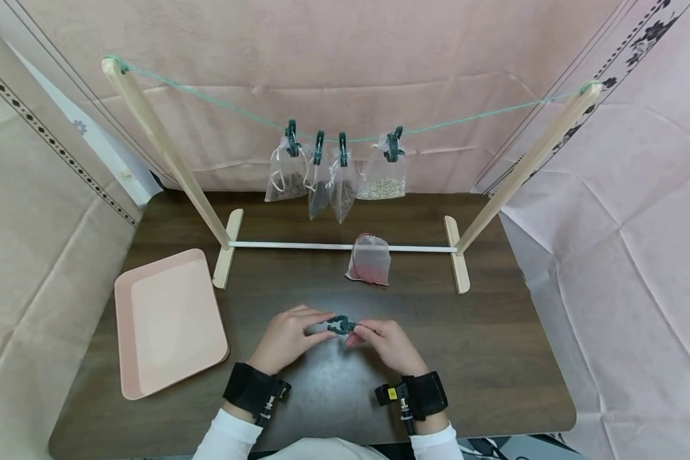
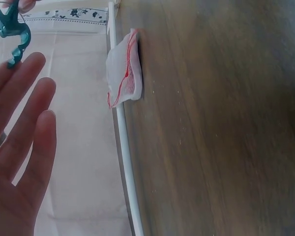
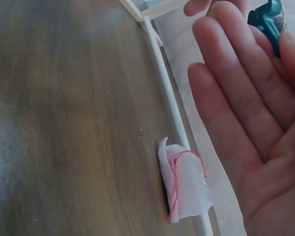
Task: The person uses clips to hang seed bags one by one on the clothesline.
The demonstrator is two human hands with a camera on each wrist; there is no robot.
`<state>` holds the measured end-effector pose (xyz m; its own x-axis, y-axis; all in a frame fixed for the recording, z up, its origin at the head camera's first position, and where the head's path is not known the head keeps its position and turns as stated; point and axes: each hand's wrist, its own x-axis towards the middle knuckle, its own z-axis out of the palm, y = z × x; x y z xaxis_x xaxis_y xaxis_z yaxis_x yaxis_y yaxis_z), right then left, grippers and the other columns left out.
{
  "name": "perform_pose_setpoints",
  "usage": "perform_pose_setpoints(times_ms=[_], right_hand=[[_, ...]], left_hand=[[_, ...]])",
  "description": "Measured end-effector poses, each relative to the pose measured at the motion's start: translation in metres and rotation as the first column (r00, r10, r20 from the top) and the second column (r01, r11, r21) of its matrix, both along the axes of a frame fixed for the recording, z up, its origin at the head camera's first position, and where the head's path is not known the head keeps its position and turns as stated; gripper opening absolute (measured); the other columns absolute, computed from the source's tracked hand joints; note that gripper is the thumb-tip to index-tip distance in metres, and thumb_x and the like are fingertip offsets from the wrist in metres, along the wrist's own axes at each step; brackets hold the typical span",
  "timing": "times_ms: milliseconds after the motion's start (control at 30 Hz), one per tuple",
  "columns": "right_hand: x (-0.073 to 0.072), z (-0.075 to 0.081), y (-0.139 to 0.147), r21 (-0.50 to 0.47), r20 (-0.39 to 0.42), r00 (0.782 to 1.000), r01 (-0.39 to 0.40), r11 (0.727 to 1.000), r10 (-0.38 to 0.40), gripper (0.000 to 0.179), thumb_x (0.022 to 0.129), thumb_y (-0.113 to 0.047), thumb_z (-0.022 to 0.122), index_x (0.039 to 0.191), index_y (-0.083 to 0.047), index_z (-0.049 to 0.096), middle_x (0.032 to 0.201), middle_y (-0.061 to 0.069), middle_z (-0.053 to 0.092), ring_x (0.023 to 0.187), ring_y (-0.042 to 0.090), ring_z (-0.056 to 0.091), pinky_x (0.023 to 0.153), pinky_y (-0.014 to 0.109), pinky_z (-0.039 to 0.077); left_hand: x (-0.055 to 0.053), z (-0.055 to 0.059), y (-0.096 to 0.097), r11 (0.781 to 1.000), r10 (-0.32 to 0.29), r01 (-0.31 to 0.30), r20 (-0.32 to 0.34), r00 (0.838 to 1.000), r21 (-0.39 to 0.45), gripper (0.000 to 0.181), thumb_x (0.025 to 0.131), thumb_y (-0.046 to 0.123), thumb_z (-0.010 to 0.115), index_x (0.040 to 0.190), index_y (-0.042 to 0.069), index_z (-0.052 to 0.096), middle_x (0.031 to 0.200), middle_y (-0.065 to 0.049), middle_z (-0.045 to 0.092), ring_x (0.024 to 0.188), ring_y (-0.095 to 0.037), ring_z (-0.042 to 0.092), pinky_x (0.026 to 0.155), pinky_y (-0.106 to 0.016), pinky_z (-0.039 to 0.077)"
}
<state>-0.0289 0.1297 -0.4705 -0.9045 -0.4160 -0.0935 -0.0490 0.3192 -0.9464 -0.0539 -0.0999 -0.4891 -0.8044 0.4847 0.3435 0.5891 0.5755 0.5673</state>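
Note:
Between my two hands is a dark green plastic clip, held above the table near its front. My right hand pinches one end of it between thumb and forefinger. At the other end, the left hand has its thumb and forefinger on the clip's two spread arms, its other fingers extended in the left wrist view. Beyond the hands, a small white mesh drawstring bag with a red cord leans on the white crossbar. Several sheer bags hang from the line by matching green clips.
A green string runs between two slanted wooden posts and sags in the middle. Wooden feet support the posts on the brown table. To the left lies a pink tray. Pale cloth surrounds the table.

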Motion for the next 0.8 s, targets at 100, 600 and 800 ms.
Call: perform_pose_setpoints(times_ms=[100, 600, 800], right_hand=[[0.002, 0.007, 0.002, 0.035, -0.016, 0.999, 0.032, 0.999, -0.031, 0.029, 0.095, -0.02, 0.043, 0.09, -0.007, 0.068, 0.084, 0.002, 0.067, 0.084, 0.017, 0.062, 0.076, 0.033, 0.048], [0.003, -0.038, 0.047, -0.002, -0.077, 0.943, 0.323, 0.946, -0.322, 0.029, 0.093, -0.03, 0.044, 0.094, -0.013, 0.067, 0.084, -0.002, 0.067, 0.085, 0.012, 0.062, 0.078, 0.032, 0.048], [0.011, -0.046, 0.058, 0.032, -0.072, 0.91, 0.411, 0.911, -0.408, 0.03, 0.092, -0.037, 0.044, 0.09, -0.018, 0.068, 0.084, -0.007, 0.067, 0.085, 0.01, 0.061, 0.078, 0.033, 0.047]], left_hand=[[-0.003, 0.0, 0.005, 0.999, -0.002, 0.002, 0.005, 1.0, -0.048, 0.039, 0.08, 0.049, 0.059, 0.113, 0.029, 0.062, 0.102, 0.016, 0.061, 0.093, 0.001, 0.053, 0.075, -0.023, 0.046], [-0.073, -0.011, 0.043, 0.982, 0.172, -0.157, 0.162, 0.972, -0.102, 0.049, 0.085, 0.056, 0.046, 0.121, 0.023, 0.055, 0.125, 0.004, 0.049, 0.117, -0.014, 0.041, 0.093, -0.039, 0.035], [-0.111, -0.019, 0.066, 0.961, 0.204, -0.173, 0.13, 0.97, -0.215, 0.062, 0.083, 0.059, 0.047, 0.125, 0.015, 0.051, 0.129, -0.006, 0.046, 0.121, -0.024, 0.037, 0.095, -0.046, 0.031]])
